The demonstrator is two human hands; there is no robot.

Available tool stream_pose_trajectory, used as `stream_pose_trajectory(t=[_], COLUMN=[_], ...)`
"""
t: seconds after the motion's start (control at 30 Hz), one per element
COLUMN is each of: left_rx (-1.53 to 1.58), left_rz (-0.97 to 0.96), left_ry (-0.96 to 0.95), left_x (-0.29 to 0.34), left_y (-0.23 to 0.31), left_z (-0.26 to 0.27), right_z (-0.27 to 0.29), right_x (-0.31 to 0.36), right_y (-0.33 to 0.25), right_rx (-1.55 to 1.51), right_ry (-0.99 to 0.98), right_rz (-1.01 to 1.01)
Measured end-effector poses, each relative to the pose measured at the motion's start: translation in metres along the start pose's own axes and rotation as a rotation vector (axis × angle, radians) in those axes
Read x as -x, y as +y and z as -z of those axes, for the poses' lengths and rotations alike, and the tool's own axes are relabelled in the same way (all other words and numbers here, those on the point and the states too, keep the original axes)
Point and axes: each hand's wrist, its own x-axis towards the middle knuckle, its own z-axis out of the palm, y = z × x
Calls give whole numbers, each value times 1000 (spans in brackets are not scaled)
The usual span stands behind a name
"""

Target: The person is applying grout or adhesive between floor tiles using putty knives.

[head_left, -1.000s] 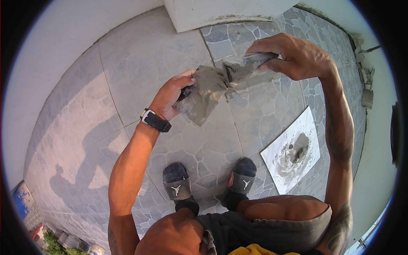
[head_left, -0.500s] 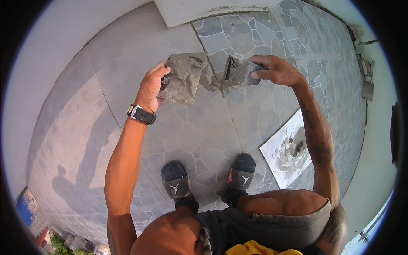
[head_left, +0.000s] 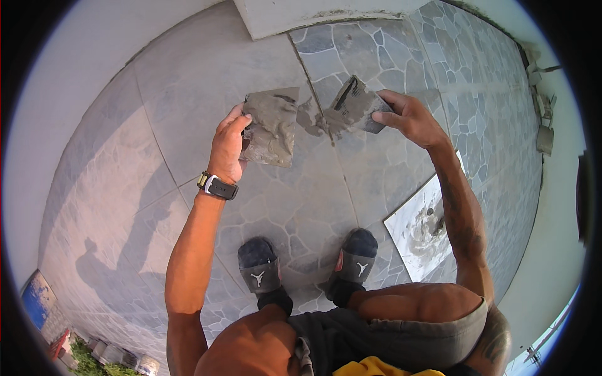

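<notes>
My left hand (head_left: 230, 141) grips the edge of a flat, squarish board (head_left: 285, 94) loaded with wet grey grout (head_left: 271, 128), thumb on top. In my right hand (head_left: 414, 119), pinched between thumb and fingers, is a dark rectangular spreader piece (head_left: 374, 121), its face smeared with grout. The spreader is tilted, its lower left edge at a smear of grout (head_left: 311, 118) on the floor. That smear lies over a joint between tiles, in the gap between board and spreader.
Stone-patterned floor tiles (head_left: 295, 200) spread all round, with dark joints. To the right lies a white square tile (head_left: 407, 219) carrying more grout, partly behind my right forearm. A white wall corner (head_left: 282, 15) juts in at the far side. My sandalled feet (head_left: 260, 272) stand close by.
The board in my left hand has shifted slightly right and nearer. My right hand has moved a little nearer, and the spreader has turned to a steeper slant.
</notes>
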Motion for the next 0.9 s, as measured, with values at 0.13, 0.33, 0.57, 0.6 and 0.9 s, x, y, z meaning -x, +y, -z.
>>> stream_pose_trajectory(t=[0.13, 0.33, 0.57, 0.6, 0.9], left_rx=[31, 74, -200, -202, -22], left_rz=[-43, -158, -248, -249, -208], left_ry=[2, -39, 50, 50, 131], left_x=[10, 24, 36, 36, 48], left_y=[4, 19, 28, 26, 34], left_z=[-10, -26, -46, -47, -79], right_z=[-26, -31, -22, -21, -35], right_x=[25, 51, 74, 78, 103], right_y=[-32, -78, -84, -86, -79], right_rx=[-48, 134, 135, 134, -432], right_ry=[213, 241, 311, 312, 362], right_rz=[69, 167, 74, 76, 47])
